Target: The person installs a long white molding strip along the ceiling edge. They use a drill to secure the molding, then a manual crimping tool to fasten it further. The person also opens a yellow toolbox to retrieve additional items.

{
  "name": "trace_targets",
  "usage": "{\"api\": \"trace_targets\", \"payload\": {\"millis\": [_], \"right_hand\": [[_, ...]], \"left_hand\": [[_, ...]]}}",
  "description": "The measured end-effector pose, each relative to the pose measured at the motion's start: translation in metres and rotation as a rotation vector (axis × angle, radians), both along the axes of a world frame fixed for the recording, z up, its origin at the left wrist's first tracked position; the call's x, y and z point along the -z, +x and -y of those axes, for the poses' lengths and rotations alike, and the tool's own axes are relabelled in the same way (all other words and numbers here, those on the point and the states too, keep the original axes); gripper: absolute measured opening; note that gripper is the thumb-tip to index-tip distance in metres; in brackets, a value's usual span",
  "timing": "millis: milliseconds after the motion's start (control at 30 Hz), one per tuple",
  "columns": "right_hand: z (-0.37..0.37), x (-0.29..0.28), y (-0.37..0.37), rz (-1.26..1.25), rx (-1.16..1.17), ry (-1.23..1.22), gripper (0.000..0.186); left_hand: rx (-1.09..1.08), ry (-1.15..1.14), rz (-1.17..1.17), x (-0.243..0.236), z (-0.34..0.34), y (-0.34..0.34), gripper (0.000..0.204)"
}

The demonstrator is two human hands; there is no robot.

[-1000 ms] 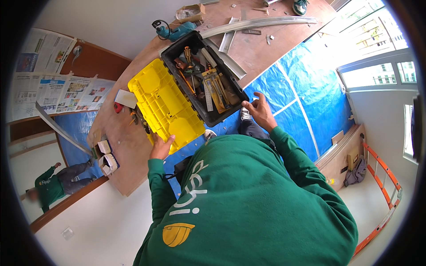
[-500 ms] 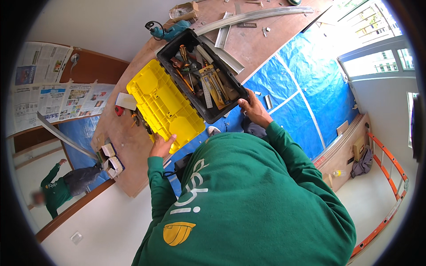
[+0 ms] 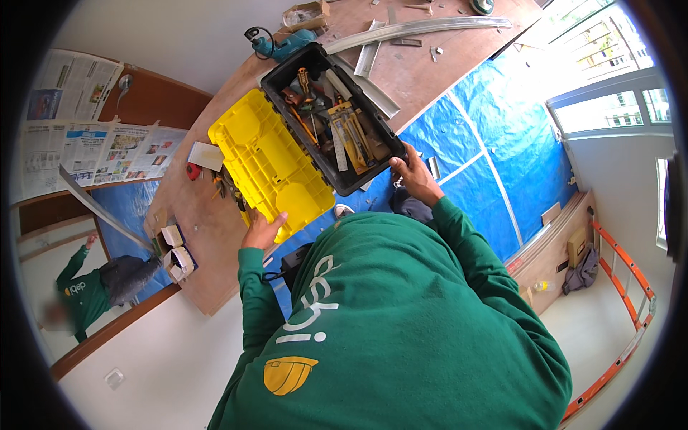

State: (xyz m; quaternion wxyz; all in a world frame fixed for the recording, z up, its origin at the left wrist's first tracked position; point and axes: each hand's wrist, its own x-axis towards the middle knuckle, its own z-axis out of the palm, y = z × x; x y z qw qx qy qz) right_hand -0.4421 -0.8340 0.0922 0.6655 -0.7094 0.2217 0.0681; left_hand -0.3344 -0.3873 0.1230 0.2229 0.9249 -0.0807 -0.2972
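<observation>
A toolbox lies opened on the brown plywood worktop, its yellow lid (image 3: pixel 283 161) folded out to the left of the black tub (image 3: pixel 390 149). My left hand (image 3: pixel 265 229) grips the lid's near edge, thumb on top. Around the tub's near right corner is my right hand (image 3: pixel 417 178), its fingers partly hidden. Inside the tub lie an orange-handled screwdriver (image 3: pixel 308 127), a steel ruler-like blade (image 3: pixel 338 147), a yellow pack of slim tools (image 3: pixel 351 136) and other hand tools in a jumble.
Behind the tub are a teal power tool (image 3: pixel 290 46) and long metal channels (image 3: pixel 419 27). Boxes (image 3: pixel 177 251) stand at the worktop's left end. Blue sheeting (image 3: pixel 469 122) covers the floor; an orange ladder (image 3: pixel 623 301) is at right. Another person (image 3: pixel 89 283) shows far left.
The view has shifted slightly, so the toolbox appears a little farther right. Both hands keep the same hold. The person at far left has raised an arm slightly.
</observation>
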Motion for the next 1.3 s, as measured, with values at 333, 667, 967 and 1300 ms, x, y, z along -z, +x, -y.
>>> {"api": "trace_targets", "payload": {"millis": [333, 667, 967, 1300], "right_hand": [[0.001, 0.001, -0.001, -0.026, -0.023, -0.038, 0.075], [0.003, 0.001, 0.000, -0.007, -0.041, -0.006, 0.075], [0.002, -0.008, -0.001, -0.016, -0.033, -0.017, 0.073], [0.003, -0.003, 0.001, -0.011, -0.041, 0.029, 0.070]], "left_hand": [[-0.109, -0.004, -0.094, -0.010, 0.006, -0.005, 0.097], [-0.112, 0.037, -0.104, -0.008, 0.007, -0.005, 0.100], [-0.089, 0.051, -0.139, -0.008, 0.005, -0.001, 0.097], [0.026, 0.052, -0.009, 0.007, -0.003, 0.002, 0.083]]}}
